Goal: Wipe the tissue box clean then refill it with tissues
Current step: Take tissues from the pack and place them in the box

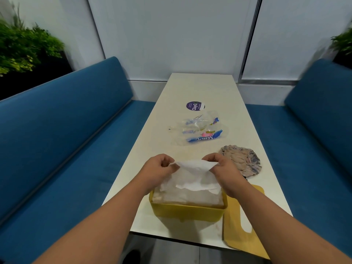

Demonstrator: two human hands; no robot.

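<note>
The yellow tissue box (pixel 187 211) is sitting open-topped at the near end of the surface (pixel 213 88), directly below and a little nearer the person than both hands. Its long axis is running left to right, across the length of the surface, and its open mouth is facing straight up. A stack of tissues (pixel 187 197) is already lying inside it, the long side matching the box's.

The left hand (pixel 159 171) is pinching the left corner of the top tissue (pixel 192 175), and the right hand (pixel 222 168) is pinching the right corner, so the sheet is being stretched between them along the same left-to-right line as the box. Its lower edge is hanging down to the stack. Both hands are about equally near the box, one above each end.

The lid (pixel 242 220), yellow with a slot cut in it, is lying flat just to the right of the box, so the right hand looks the nearer one to it. The next move is probably lowering or fluffing the sheet straight down.

Farther off, an empty plastic wrapper (pixel 198 130) is lying mid-surface, and a crumpled cloth (pixel 241 161) is resting beyond the right hand.
</note>
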